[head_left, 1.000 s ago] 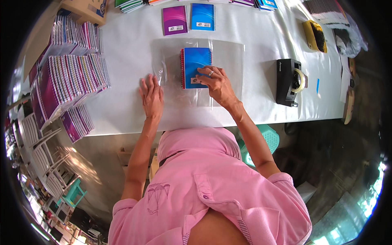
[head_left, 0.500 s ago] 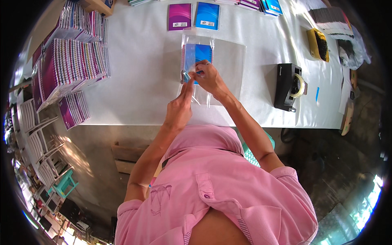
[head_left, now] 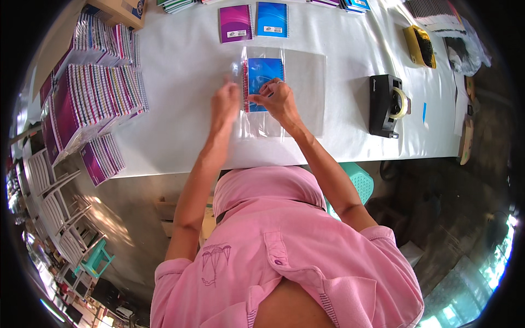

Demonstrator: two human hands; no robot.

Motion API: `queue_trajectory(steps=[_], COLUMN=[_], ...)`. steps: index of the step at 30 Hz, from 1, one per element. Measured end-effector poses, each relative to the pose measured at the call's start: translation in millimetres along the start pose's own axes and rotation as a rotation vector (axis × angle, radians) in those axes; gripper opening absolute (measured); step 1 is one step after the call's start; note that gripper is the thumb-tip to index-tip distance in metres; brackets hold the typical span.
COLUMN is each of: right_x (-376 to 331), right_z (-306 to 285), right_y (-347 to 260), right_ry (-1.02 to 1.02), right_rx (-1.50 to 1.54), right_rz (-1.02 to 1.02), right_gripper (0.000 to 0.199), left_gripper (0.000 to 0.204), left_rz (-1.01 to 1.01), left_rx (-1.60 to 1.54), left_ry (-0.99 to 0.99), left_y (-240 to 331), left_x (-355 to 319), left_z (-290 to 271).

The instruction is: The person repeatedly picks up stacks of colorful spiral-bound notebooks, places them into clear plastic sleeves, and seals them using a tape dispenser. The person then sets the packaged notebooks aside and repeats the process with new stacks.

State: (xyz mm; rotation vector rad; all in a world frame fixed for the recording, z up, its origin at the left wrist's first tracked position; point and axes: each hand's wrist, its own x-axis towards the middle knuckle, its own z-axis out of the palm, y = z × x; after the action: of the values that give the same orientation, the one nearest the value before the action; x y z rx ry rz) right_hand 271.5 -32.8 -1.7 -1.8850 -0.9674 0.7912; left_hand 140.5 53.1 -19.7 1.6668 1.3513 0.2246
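A blue spiral notebook [head_left: 265, 71] lies on a clear plastic sheet [head_left: 306, 95], and a clear strip of that film covers it. Along its left side shows a reddish spiral edge [head_left: 245, 87], perhaps of another notebook beneath. Over the lower half of the blue cover is my right hand [head_left: 280, 103], its fingers curled and drawn together; whether anything is between the fingertips I cannot make out. My left hand [head_left: 225, 104] is just left of the notebook, apart from it, with its fingers smeared by motion.
A black tape dispenser [head_left: 381, 106] with a tape roll stands to the right. Beyond are a purple notebook [head_left: 235, 22], another blue notebook [head_left: 272, 19] and a yellow container [head_left: 414, 49]. Stacked spiral notebooks [head_left: 90, 98] crowd the left edge. A blue strip [head_left: 424, 112] lies far right.
My left hand has come away from the notebook and moved left. My right hand stays over the cover, a little lower. The film lies flatter, and the view has shifted slightly.
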Motion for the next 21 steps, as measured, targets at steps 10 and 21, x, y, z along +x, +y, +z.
queue_trajectory(steps=[10,21], right_x=[-9.7,-24.6], right_z=[-3.4,-30.2], right_y=[-7.4,15.7], right_ry=[-0.005,-0.208], right_rx=[-0.059,-0.202], right_rz=[-0.122,-0.536], right_gripper=[0.014,0.024], left_gripper=[0.061,0.036], left_rz=[1.353,1.560], left_rx=[1.050,0.721], left_ry=[-0.364,-0.202], left_y=[86.9,57.1], left_x=[52.2,77.2], left_z=[-37.8,-26.0])
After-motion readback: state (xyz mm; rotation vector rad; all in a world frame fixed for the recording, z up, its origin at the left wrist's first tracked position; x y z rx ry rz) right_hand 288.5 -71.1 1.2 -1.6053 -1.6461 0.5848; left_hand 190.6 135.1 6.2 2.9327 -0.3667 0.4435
